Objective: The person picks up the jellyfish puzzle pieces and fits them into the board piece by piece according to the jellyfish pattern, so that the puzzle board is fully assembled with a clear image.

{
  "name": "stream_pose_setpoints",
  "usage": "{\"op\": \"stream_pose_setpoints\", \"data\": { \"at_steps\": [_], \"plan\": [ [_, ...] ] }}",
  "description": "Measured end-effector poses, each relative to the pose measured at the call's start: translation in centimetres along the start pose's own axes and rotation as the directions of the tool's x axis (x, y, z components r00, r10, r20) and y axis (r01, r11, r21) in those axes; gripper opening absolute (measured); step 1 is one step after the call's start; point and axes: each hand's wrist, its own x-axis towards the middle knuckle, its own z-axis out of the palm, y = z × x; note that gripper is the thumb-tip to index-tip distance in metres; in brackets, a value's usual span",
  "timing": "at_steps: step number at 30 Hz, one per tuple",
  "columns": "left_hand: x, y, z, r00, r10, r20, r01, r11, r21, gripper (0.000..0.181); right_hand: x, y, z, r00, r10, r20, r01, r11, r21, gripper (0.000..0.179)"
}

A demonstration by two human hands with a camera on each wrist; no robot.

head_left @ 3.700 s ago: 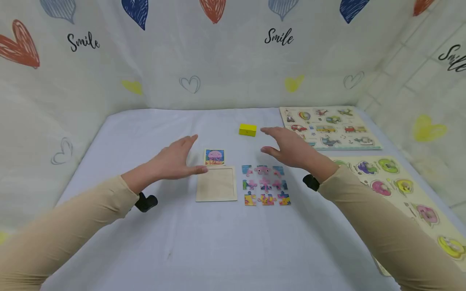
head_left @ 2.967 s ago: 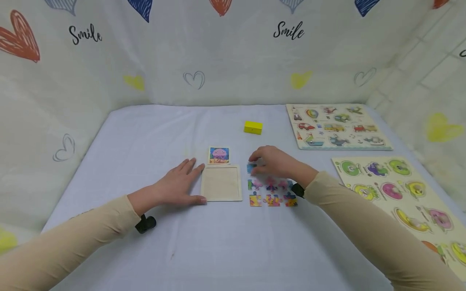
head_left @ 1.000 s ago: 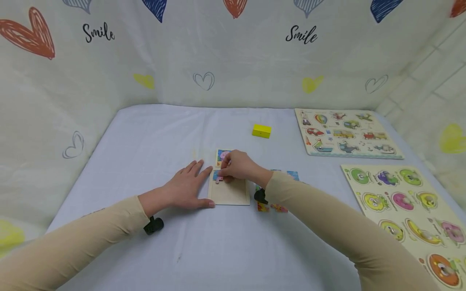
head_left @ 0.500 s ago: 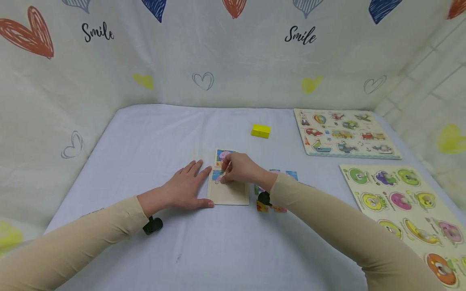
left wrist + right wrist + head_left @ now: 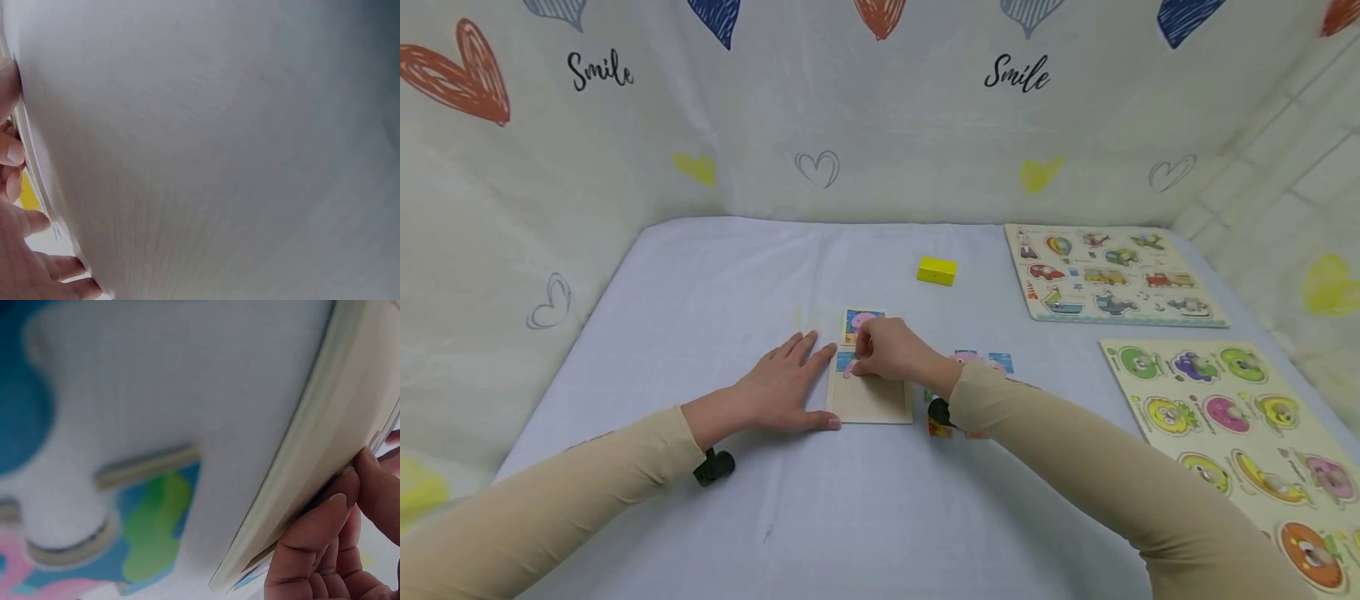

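Observation:
My right hand (image 5: pixel 895 350) pinches a small blue-and-pink jigsaw piece (image 5: pixel 844 363) at the upper left corner of a shallow wooden puzzle tray (image 5: pixel 872 408). The fingers partly cover the piece. My left hand (image 5: pixel 786 387) lies palm down on the cloth, fingers spread, its thumb and fingertips at the tray's left edge. Behind the tray is a small picture card (image 5: pixel 854 322) of a pink sea creature, partly hidden by the right hand. Loose jigsaw pieces (image 5: pixel 1001 362) lie right of the tray, mostly under the right forearm; one green-and-blue piece (image 5: pixel 156 531) shows close in the right wrist view.
A yellow block (image 5: pixel 936 271) sits behind the card. At the back right lies a vehicle puzzle board (image 5: pixel 1116 275), with a fruit puzzle board (image 5: pixel 1206 387) in front of it. White cloth (image 5: pixel 715 283) covers the table.
From hovering open, the left hand came down beside the tray. My right hand took the top-left loose piece and carried it left into the tray's upper left corner; lately it has barely moved.

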Motion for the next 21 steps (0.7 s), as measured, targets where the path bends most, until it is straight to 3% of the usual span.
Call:
{"op": "stream_pose_setpoints", "data": {
  "at_steps": [8,16,21],
  "plan": [
    [-0.1,0.0,0.0,1.000,0.028,-0.003,-0.028,1.000,0.012,0.096,-0.2,0.1,-0.2,1.000,0.011,0.023,-0.011,1.000,0.000,0.022],
    [0.0,0.3,-0.1,1.000,0.024,0.004,-0.024,0.999,0.029,0.094,-1.0,1.4,-1.5,0.996,-0.029,0.080,0.023,0.997,0.074,0.019],
    [0.0,0.3,-0.1,1.000,0.008,0.011,-0.008,1.000,0.029,0.095,-2.5,3.3,-3.2,0.996,-0.084,0.038,0.080,0.992,0.098,0.027]
  ]
}}
